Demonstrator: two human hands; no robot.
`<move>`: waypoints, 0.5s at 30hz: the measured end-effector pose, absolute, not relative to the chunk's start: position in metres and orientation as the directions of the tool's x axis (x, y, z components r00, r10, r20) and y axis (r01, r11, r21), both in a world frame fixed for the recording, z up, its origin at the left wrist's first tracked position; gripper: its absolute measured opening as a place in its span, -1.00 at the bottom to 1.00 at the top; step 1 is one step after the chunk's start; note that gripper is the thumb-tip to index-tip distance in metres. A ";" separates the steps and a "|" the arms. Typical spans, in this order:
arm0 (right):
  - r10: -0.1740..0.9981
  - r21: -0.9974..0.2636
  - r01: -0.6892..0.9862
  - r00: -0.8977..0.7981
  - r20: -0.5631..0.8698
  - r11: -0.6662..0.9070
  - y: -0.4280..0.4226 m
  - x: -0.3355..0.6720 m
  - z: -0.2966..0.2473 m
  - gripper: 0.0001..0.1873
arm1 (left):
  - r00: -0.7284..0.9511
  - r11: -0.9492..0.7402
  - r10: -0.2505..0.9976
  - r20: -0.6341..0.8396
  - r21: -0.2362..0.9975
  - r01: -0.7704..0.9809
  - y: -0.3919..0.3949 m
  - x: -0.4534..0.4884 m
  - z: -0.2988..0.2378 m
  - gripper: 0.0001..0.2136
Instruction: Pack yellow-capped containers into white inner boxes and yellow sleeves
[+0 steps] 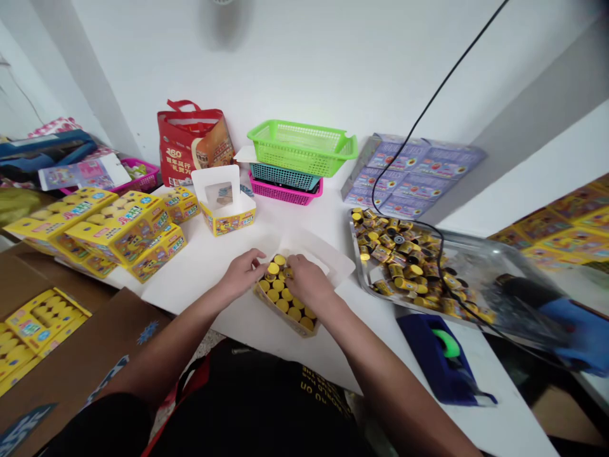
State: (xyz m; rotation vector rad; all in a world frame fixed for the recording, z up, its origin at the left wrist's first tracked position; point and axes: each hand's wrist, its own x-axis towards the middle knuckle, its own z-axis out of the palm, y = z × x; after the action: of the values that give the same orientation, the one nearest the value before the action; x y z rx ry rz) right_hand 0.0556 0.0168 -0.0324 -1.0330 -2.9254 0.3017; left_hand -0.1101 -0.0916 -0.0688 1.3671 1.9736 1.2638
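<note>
An open carton (285, 320) sits on the white table in front of me, packed with small yellow-capped jars (282, 306). At its far left corner is my left hand (242, 274), thumb and forefinger apart, the fingertips beside a jar (273, 269) that stands a little higher than its neighbours. My right hand (307, 280) reaches over the far right side of the carton, its fingers curled down among the jars. What those fingers hold, if anything, is hidden. The carton's white lid (340, 257) is folded back behind my right hand.
A metal tray (364, 273) of loose jars lies to the right, with a co-worker's blue sleeve (583, 333) over it. A tape dispenser (428, 362) is nearer me. Filled yellow cartons (118, 235), an open-lidded carton (231, 222) and stacked baskets (302, 152) stand left and behind. A black cable (440, 238) crosses the tray.
</note>
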 end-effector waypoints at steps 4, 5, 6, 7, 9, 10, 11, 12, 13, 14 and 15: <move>0.687 -0.470 0.566 -0.715 0.130 0.678 0.017 0.070 -0.039 -0.78 | -0.397 0.141 0.918 0.015 0.922 0.361 -0.102 -0.104 -0.072 -0.69; 0.697 -0.553 0.519 -0.698 0.167 0.652 0.017 0.074 -0.040 -0.79 | -0.388 0.138 0.922 0.017 0.919 0.370 -0.104 -0.101 -0.072 -0.71; 0.706 -0.632 0.463 -0.681 0.196 0.622 0.016 0.078 -0.042 -0.79 | -0.383 0.137 0.924 0.021 0.915 0.381 -0.106 -0.098 -0.071 -0.72; 0.715 -0.703 0.404 -0.667 0.212 0.585 0.015 0.081 -0.043 -0.78 | -0.384 0.139 0.923 0.022 0.912 0.386 -0.107 -0.095 -0.071 -0.72; 0.734 -0.820 0.289 -0.644 0.216 0.494 0.016 0.085 -0.047 -0.75 | -0.404 0.155 0.915 0.012 0.913 0.378 -0.109 -0.088 -0.071 -0.69; 0.739 -0.862 0.236 -0.640 0.209 0.448 0.017 0.086 -0.049 -0.73 | -0.416 0.164 0.909 0.005 0.915 0.370 -0.110 -0.084 -0.072 -0.66; 0.743 -0.890 0.194 -0.637 0.205 0.413 0.018 0.088 -0.051 -0.71 | -0.424 0.170 0.906 0.000 0.916 0.363 -0.111 -0.081 -0.072 -0.63; 0.745 -0.902 0.174 -0.635 0.204 0.395 0.020 0.089 -0.052 -0.70 | -0.430 0.173 0.903 -0.003 0.918 0.357 -0.111 -0.077 -0.072 -0.60; 0.746 -0.899 0.182 -0.635 0.201 0.397 0.022 0.091 -0.053 -0.70 | -0.431 0.174 0.902 -0.006 0.921 0.350 -0.112 -0.074 -0.072 -0.57; 0.746 -0.881 0.221 -0.637 0.195 0.419 0.024 0.092 -0.053 -0.70 | -0.430 0.176 0.903 -0.015 0.925 0.338 -0.113 -0.071 -0.072 -0.54; 0.742 -0.842 0.284 -0.644 0.187 0.459 0.026 0.093 -0.052 -0.72 | -0.426 0.184 0.904 -0.032 0.929 0.321 -0.114 -0.068 -0.071 -0.52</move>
State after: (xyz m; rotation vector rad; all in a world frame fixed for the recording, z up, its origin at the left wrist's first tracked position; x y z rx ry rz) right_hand 0.0926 0.0259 -0.0523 -0.8524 -2.1682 1.1058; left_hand -0.0683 -0.1142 -0.0709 1.1489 1.8554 1.2338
